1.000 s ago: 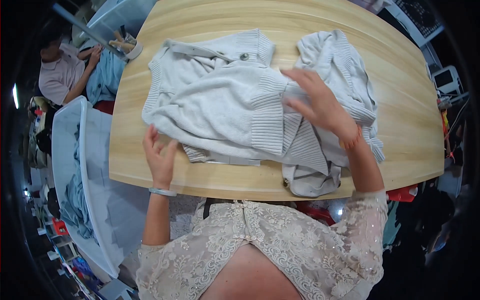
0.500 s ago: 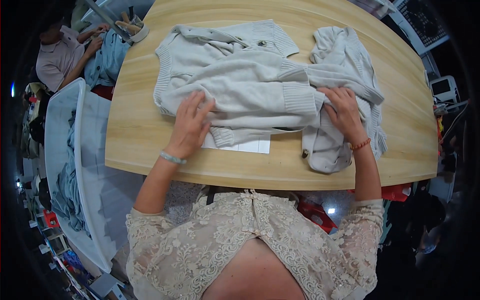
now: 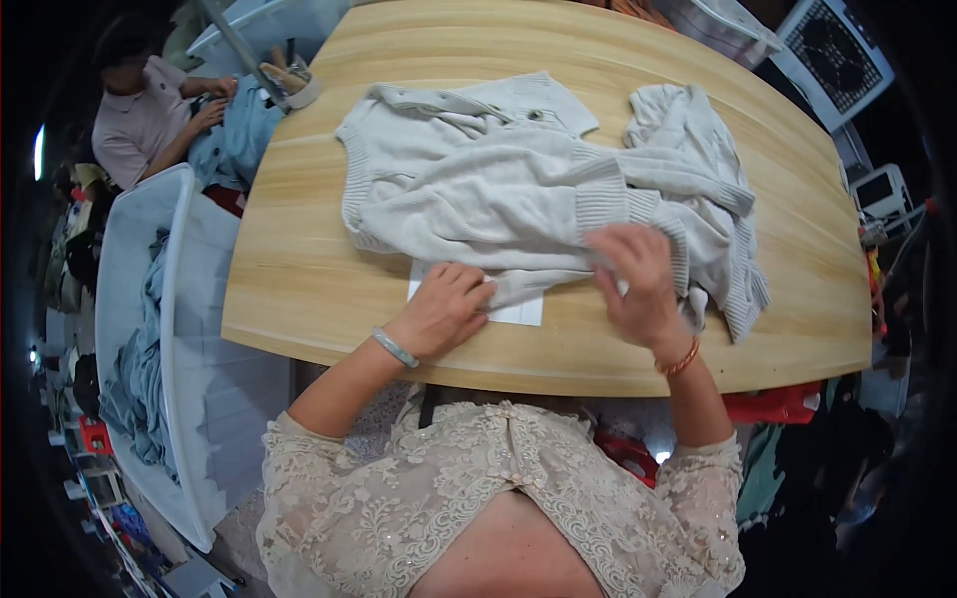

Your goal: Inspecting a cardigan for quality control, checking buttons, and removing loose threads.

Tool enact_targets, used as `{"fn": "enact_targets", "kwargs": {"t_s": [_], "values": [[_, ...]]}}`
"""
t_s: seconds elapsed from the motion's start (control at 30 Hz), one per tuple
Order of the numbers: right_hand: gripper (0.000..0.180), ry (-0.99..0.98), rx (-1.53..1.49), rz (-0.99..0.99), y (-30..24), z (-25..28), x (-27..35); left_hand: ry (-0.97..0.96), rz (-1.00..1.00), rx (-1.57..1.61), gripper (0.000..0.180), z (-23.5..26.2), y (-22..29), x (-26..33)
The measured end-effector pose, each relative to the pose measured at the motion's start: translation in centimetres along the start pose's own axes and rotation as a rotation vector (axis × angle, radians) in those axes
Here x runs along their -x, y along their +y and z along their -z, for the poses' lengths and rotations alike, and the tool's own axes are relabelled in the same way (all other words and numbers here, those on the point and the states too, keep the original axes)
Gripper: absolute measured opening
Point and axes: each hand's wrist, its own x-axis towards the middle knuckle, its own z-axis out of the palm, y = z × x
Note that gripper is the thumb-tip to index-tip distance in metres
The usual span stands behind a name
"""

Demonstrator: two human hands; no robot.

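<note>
A cream knitted cardigan (image 3: 478, 189) lies spread on the wooden table, with ribbed edges and dark buttons along its upper side. Its right part is bunched in loose folds. My left hand (image 3: 446, 311) rests at the near edge, fingers curled on the end of a cardigan sleeve and covering the cuff. A white sheet of paper (image 3: 526, 311) lies partly beneath that sleeve. Over the near right edge of the cardigan is my right hand (image 3: 643, 289), slightly smeared by motion. Its thumb and fingers are apart, and nothing shows between them.
A white plastic bin (image 3: 184, 349) with blue-grey garments (image 3: 140, 369) stands left of the table (image 3: 299, 289). A cup of tools (image 3: 299, 92) sits at the far left edge, near a metal pole (image 3: 231, 45). Beyond, another person (image 3: 150, 115) handles blue cloth (image 3: 237, 135).
My left hand has moved right and nearer, from the cardigan's body onto the sleeve end. My right hand has let go of the ribbed hem and come left and nearer. The bunched part looks rearranged.
</note>
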Motion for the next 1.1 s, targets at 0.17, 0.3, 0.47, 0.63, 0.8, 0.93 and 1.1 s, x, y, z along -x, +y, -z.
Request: {"fn": "enact_targets", "kwargs": {"t_s": [0.17, 0.3, 0.47, 0.63, 0.8, 0.93, 1.1], "values": [[0.041, -0.144, -0.107, 0.131, -3.5, -5.2, 1.4, 0.049, -0.023, -0.119, 0.031, -2.2, -0.8, -1.0], [0.052, -0.131, -0.145, 0.059, -4.8, -7.4, 0.7, 0.23, -0.033, 0.007, 0.028, -0.9, 0.4, -1.9], [0.041, 0.127, -0.01, 0.018, -4.1, -4.5, -1.8, 0.408, 0.054, 0.5, 0.024, 7.5, 2.8, -0.3], [0.035, 0.449, 0.231, -0.104, 0.5, 4.9, -0.7, 0.616, 0.164, 0.785, 0.01, 14.2, 5.1, 4.0], [0.039, 0.471, -0.017, -0.24, -3.9, 12.7, 1.2, 0.848, 0.135, 0.986, 0.027, 16.8, 5.4, 6.8], [0.03, -0.259, -0.592, -0.236, -3.3, 17.5, 1.1, 0.843, 0.283, 1.161, 0.026, 16.6, 2.9, 8.1], [0.023, -0.53, -0.539, -0.504, 2.2, 11.1, -1.3, 0.589, 0.67, 0.892, 0.016, 12.9, -4.8, 7.8]]}}
